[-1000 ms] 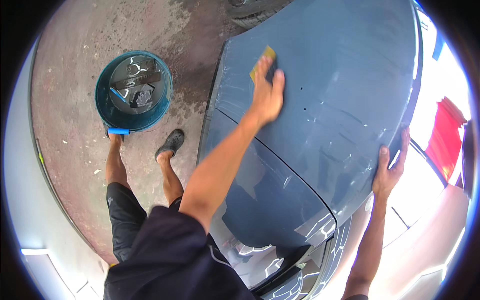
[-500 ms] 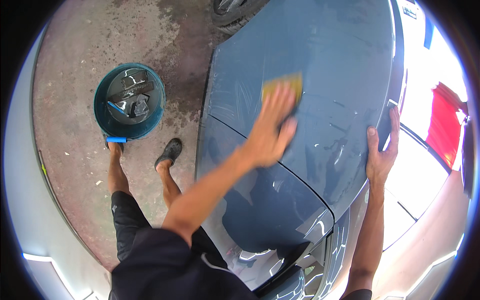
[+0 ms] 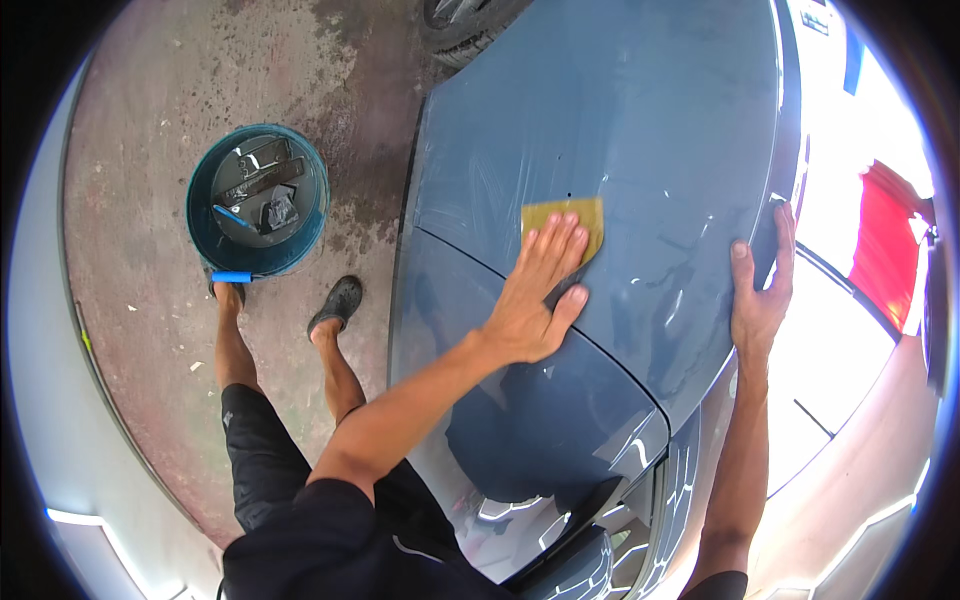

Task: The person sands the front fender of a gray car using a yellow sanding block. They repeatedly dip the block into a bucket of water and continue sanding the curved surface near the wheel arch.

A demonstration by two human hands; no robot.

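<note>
My left hand (image 3: 533, 300) lies palm down on a blue-grey car panel (image 3: 650, 130), pressing a yellow sheet of sandpaper (image 3: 537, 216) against it. The sheet's far edge sticks out past my fingertips, and its underside is hidden. The thumb stands apart to the right, with something dark, perhaps a pad or shadow, between it and the fingers. Milky streaks and wet-looking spots mark the panel. My right hand (image 3: 762, 295) rests on the panel's right edge, fingers stretched and thumb apart, holding nothing.
A teal bucket (image 3: 196, 225) with a blue handle grip stands on the stained floor (image 3: 150, 330) near my feet. Dark blocks and a blue-handled tool lie in its murky water. A car wheel (image 3: 465, 30) is at the top; a red cloth-like sheet (image 3: 882, 245) is far right.
My left hand and the sandpaper have slid back toward me across the panel. The right hand has stayed at the panel's edge.
</note>
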